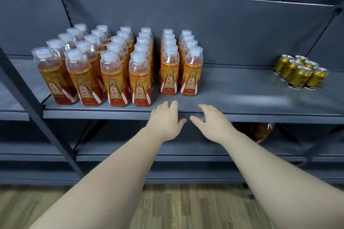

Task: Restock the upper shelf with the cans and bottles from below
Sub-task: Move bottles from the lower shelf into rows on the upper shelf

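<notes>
Currently: upper shelf [242,89] carries six rows of bottles [115,65] at left and a cluster of cans [300,72] far right. Left hand [165,119] and right hand [212,122] hover at its front edge, fingers [173,105] relaxed, holding nothing. Stray bottle [260,132] visible underneath; restock judged mostly done, some stock left.

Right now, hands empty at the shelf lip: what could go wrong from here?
1. The left hand sits just in front of the front bottles, packed in tight rows; a knock could topple several.
2. The bottle below is half hidden under the upper shelf; lifting it out may clip that edge.
</notes>
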Demonstrator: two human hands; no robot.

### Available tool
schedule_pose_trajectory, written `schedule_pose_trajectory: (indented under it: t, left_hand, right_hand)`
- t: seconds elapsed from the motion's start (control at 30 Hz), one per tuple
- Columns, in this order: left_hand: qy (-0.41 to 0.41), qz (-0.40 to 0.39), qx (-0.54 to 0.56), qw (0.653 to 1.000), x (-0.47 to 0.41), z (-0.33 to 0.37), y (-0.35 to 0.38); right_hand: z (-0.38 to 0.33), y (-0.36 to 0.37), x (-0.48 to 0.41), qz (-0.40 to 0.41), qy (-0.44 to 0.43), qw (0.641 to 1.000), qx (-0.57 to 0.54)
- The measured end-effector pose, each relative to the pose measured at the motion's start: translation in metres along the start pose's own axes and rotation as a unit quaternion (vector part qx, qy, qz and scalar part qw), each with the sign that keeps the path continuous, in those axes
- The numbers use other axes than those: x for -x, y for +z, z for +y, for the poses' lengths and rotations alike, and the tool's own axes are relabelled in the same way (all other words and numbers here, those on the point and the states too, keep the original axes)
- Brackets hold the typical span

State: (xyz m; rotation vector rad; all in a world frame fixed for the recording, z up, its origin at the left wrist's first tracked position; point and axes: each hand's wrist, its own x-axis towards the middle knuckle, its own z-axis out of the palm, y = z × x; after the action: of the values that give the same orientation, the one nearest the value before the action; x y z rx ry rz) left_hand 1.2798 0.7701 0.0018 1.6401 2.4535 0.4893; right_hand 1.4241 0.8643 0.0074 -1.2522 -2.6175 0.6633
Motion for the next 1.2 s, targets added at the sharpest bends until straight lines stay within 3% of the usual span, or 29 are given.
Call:
schedule_pose_trajectory:
  t: [0.23, 0.6, 1.2]
  left_hand:
    - [0.028, -0.027, -0.026, 0.999, 0.025, 0.01, 0.013]
    - [0.037, -0.129, -0.117, 0.984, 0.033, 0.031, 0.071]
    - [-0.024, -0.136, -0.107, 0.985, 0.005, 0.107, 0.107]
  right_hand:
    - [0.017, 0.009, 0.031, -0.036, -0.013, 0.998, 0.052]
    - [0.072, 0.014, 0.047, -0.136, 0.028, 0.984, 0.107]
    - [0.159, -0.009, 0.023, -0.154, 0.012, 0.983, 0.098]
